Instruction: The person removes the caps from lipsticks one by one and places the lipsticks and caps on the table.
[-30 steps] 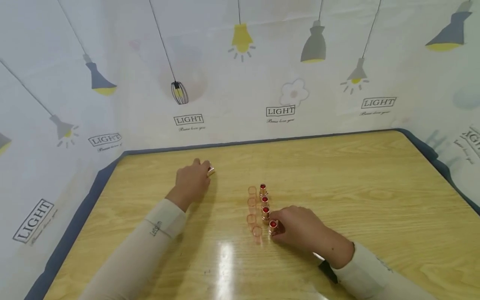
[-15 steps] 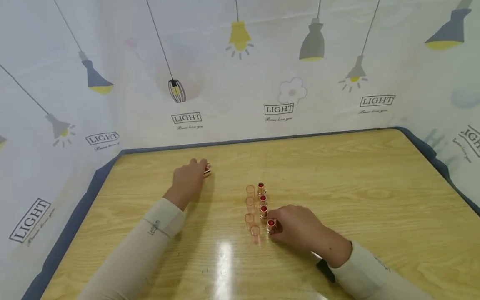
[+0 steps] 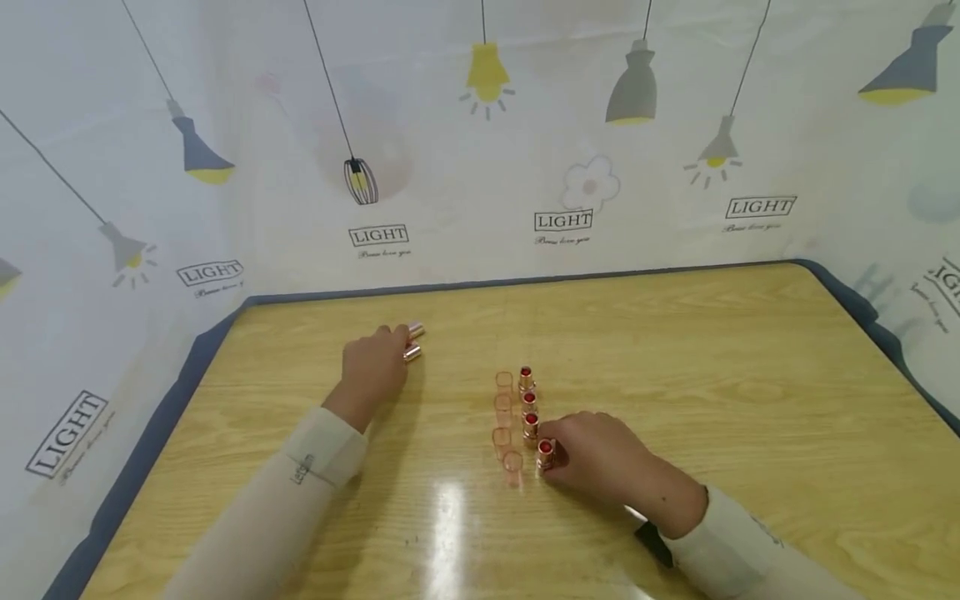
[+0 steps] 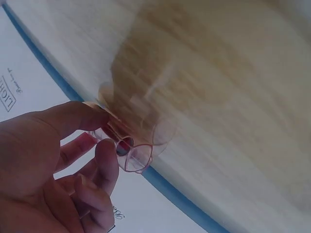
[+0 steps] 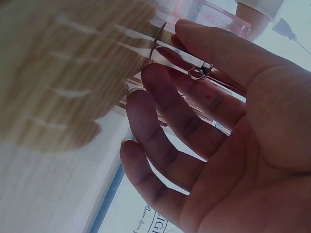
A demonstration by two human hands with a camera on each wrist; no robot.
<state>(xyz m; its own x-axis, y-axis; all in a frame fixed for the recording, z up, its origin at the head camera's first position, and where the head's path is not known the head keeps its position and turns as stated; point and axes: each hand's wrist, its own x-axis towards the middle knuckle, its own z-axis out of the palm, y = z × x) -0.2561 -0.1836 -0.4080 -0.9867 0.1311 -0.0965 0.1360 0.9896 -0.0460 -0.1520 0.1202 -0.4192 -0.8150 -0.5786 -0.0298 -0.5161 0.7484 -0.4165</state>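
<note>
My left hand (image 3: 373, 367) is at the far left of the table. Two gold tubes (image 3: 413, 353) stick out past its fingers, lying on their sides. In the left wrist view, thumb and fingertips pinch a lipstick (image 4: 124, 145) with a dark red end, among clear pink-rimmed caps (image 4: 140, 158). My right hand (image 3: 596, 457) pinches the nearest lipstick (image 3: 546, 454), upright with its red top showing. Several more gold lipsticks (image 3: 531, 425) stand in a row beyond it. To the left of that row are several clear pink caps (image 3: 502, 442), upright.
The wooden table (image 3: 712, 358) has a dark blue edge at the back and sides. Behind it hangs a white curtain (image 3: 465, 167) printed with lamps. A black object (image 3: 654, 543) shows beneath the right wrist.
My left hand has drawn slightly left and nearer, and two separate gold tubes now show past its fingers. My right hand and the row of lipsticks have stayed in place.
</note>
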